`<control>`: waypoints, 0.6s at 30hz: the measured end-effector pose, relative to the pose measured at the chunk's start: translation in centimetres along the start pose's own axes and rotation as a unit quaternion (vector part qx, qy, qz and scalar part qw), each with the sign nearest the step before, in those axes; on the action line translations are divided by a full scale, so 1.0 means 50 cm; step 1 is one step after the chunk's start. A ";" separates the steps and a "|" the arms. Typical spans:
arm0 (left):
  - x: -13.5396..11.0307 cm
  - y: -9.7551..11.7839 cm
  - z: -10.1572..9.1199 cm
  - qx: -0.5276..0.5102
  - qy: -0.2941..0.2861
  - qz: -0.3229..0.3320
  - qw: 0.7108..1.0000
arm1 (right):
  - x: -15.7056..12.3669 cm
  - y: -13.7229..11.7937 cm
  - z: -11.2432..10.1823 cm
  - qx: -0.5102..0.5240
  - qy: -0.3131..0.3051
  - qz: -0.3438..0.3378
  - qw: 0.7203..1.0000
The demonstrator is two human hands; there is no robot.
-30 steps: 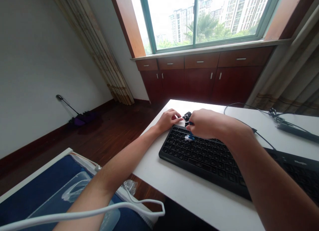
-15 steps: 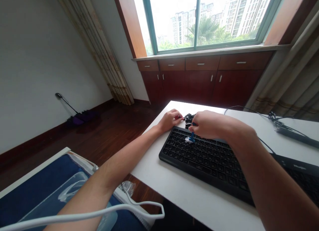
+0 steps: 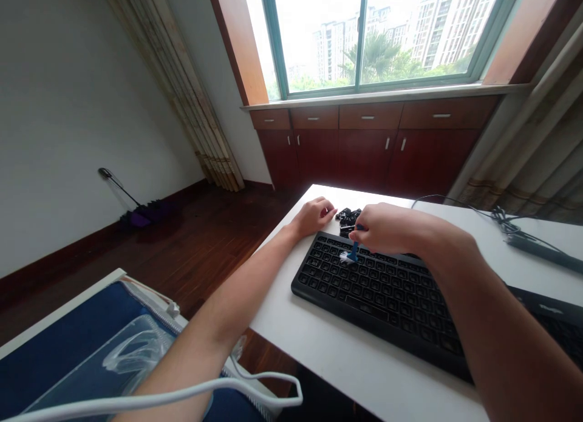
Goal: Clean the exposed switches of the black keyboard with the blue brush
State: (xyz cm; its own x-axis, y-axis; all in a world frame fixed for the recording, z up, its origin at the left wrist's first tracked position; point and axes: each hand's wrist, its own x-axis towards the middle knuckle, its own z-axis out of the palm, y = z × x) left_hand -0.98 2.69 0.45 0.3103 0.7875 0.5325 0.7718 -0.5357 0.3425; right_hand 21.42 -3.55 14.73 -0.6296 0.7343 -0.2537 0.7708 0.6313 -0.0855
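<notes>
My right hand (image 3: 380, 228) grips a small blue brush (image 3: 354, 250) whose white bristles touch the upper left part of a black keyboard (image 3: 387, 297). The keyboard shows bare switch sockets, without keycaps. Just beyond its far left corner lies a pile of loose black keycaps (image 3: 348, 218), partly covered by my right hand. My left hand (image 3: 315, 215) rests on the white table (image 3: 291, 316) left of that pile. Its fingers are loosely curled, a gap shows between thumb and fingers, and I see nothing held there.
A second black keyboard (image 3: 549, 309) lies at the right, partly behind my right forearm. Further back are a cable (image 3: 503, 218) and a long dark object (image 3: 542, 251). A white cord (image 3: 182, 393) crosses low in front of a blue zippered case (image 3: 59, 343).
My left hand has loosened slightly beside the keycaps, and more of the pile shows. My right hand and the brush have shifted a little to the right over the keys.
</notes>
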 end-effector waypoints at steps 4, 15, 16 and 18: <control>-0.010 0.003 -0.010 -0.004 -0.013 -0.009 1.000 | 0.001 0.002 0.000 0.013 -0.009 0.008 1.000; -0.024 0.010 -0.015 -0.015 -0.049 -0.019 0.998 | -0.011 0.005 -0.001 0.018 -0.001 0.014 1.000; -0.023 0.010 -0.013 -0.015 -0.049 -0.018 0.999 | -0.012 0.004 -0.001 0.018 -0.001 0.014 1.000; -0.023 0.010 -0.011 -0.016 -0.051 -0.017 0.998 | -0.013 0.002 -0.002 0.020 -0.003 0.013 1.000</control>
State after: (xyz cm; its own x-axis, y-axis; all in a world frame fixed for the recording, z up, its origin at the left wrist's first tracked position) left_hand -1.24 1.35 0.46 0.3395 0.8316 0.4395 0.7658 -0.5157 0.3843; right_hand 21.92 -3.93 15.00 -0.6084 0.7491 -0.2621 0.7905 0.6012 -0.1167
